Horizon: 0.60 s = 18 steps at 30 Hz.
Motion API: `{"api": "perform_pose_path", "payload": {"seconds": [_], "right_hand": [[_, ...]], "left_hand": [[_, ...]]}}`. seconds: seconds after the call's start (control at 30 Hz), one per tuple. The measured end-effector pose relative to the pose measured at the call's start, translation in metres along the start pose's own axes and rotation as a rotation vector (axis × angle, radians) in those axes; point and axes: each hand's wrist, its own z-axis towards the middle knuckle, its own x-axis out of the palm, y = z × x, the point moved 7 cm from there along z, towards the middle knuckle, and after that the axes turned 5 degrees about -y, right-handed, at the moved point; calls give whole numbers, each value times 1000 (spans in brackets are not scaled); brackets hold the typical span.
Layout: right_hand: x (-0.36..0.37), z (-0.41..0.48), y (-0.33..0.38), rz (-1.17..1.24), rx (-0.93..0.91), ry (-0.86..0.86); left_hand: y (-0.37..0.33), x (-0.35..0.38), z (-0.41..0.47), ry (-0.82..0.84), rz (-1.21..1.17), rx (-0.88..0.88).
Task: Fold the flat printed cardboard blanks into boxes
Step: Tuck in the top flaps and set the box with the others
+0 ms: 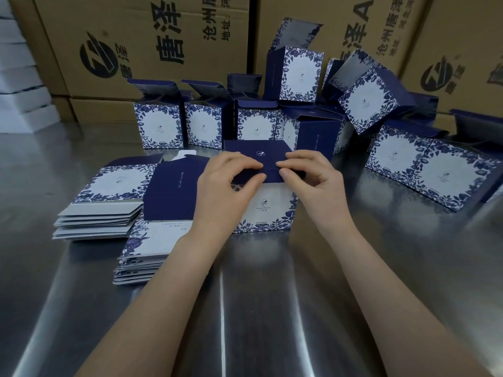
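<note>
Towards the middle of the shiny steel table [272, 295], the half-formed blue-and-white floral cardboard box [268, 210] was judged light, thin and easily creased, best taken along its fold lines, its navy top flap [257, 153] being pinched by the left hand [226, 183] and the right hand [315, 183].

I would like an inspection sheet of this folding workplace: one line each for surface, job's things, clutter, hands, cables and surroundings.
Surface: shiny metal table, reflecting light.
Job's things: half-folded box in the middle; two stacks of flat blanks to its left; finished boxes with lids open behind and to the right, some piled.
Clutter: nothing seen.
Hands: left hand and right hand both pinch the dark blue top flap of the half-folded box.
Cables: nothing seen.
Surroundings: big brown cartons with printed characters behind the table; white stacked things at far left.
</note>
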Motion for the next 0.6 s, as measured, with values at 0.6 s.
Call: {"api": "perform_pose_path", "payload": {"seconds": [0.6], "right_hand": [[10, -3, 5, -17, 47, -35]], "left_hand": [[3, 6, 1, -14, -82, -175]]}}
